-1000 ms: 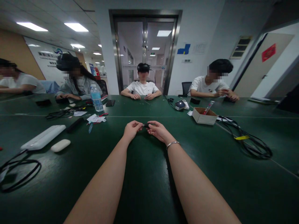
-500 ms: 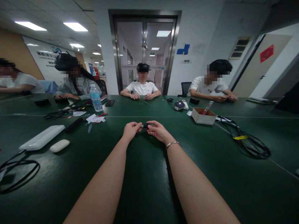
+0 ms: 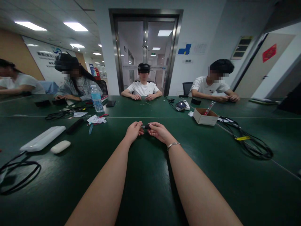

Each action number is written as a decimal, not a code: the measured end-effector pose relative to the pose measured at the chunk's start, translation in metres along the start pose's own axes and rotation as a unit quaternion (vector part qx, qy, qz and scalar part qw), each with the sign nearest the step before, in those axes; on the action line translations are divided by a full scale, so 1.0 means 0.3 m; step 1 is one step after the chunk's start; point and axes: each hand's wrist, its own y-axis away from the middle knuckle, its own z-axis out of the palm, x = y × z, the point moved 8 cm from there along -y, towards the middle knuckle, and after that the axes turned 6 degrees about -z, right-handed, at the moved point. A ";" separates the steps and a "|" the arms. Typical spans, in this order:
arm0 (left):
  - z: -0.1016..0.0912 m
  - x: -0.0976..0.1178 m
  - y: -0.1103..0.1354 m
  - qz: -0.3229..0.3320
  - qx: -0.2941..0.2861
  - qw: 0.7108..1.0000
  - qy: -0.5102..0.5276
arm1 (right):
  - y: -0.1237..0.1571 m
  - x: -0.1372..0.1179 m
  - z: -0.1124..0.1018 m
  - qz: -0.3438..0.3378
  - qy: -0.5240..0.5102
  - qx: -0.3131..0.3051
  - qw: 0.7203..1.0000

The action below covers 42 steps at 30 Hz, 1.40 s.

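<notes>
A small black piece with a silvery end [image 3: 147,126] is held level between my two hands, above the green table [image 3: 148,163]. My right hand [image 3: 158,131] pinches its black part between thumb and fingers. At the silvery end, my left hand [image 3: 134,131] has its thumb and fingers closed together. My left fingers partly cover that end, so its tip cannot be made out. The piece is too small to tell its exact kind. A metal bangle [image 3: 173,145] circles my right wrist.
Left lie a white power bank [image 3: 42,138], a pale oval case [image 3: 60,146], a black bar [image 3: 74,126], paper scraps [image 3: 96,120] and a water bottle [image 3: 96,99]. Right are a cardboard box [image 3: 205,117] and a coiled black cable [image 3: 254,142]. Several people sit around the table.
My left hand has shifted slightly right and its fingers have turned about the silvery end, with the fingertips now higher. My right hand has barely moved.
</notes>
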 end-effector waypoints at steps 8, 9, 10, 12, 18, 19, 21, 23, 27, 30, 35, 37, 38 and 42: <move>0.005 0.029 0.020 0.039 0.001 0.998 -0.046 | 0.002 -0.004 0.007 -0.001 0.005 -0.006 1.000; 0.006 0.034 0.021 0.050 -0.002 0.997 -0.058 | 0.003 -0.004 0.007 0.000 0.005 -0.007 1.000; 0.006 0.041 0.022 0.066 -0.002 0.996 -0.067 | 0.003 -0.005 0.008 0.000 0.005 -0.008 1.000; 0.002 0.046 0.023 0.080 0.001 0.995 -0.064 | 0.004 -0.005 0.007 0.001 0.005 -0.009 1.000; -0.003 0.025 0.017 0.047 0.004 0.998 -0.051 | 0.001 -0.001 0.005 0.000 0.003 -0.012 1.000; -0.005 0.027 0.017 0.056 0.010 0.997 -0.053 | 0.000 0.000 0.004 -0.001 0.001 -0.012 1.000; -0.001 0.020 0.014 0.052 0.004 0.997 -0.052 | -0.002 0.000 0.004 -0.004 -0.001 -0.014 1.000; 0.012 0.008 0.011 0.037 -0.018 0.998 -0.053 | -0.002 0.001 0.006 -0.005 0.001 -0.018 1.000; 0.020 0.029 0.016 0.072 -0.023 0.996 -0.055 | -0.002 0.000 0.006 -0.004 -0.001 -0.016 1.000; 0.018 0.031 0.019 0.053 -0.021 0.998 -0.033 | 0.000 0.000 0.008 0.000 0.002 -0.020 1.000; 0.014 0.039 0.025 0.043 -0.015 0.998 -0.035 | 0.002 -0.004 0.008 -0.003 0.006 -0.021 1.000; 0.018 0.029 0.022 0.030 -0.021 0.999 -0.038 | 0.003 -0.004 0.008 -0.003 0.005 -0.022 1.000; 0.020 0.026 0.021 0.031 -0.025 0.998 -0.041 | 0.003 -0.005 0.008 -0.004 0.005 -0.023 1.000; 0.015 0.036 0.021 0.071 -0.019 0.996 -0.048 | 0.004 -0.004 0.008 -0.002 0.003 -0.024 1.000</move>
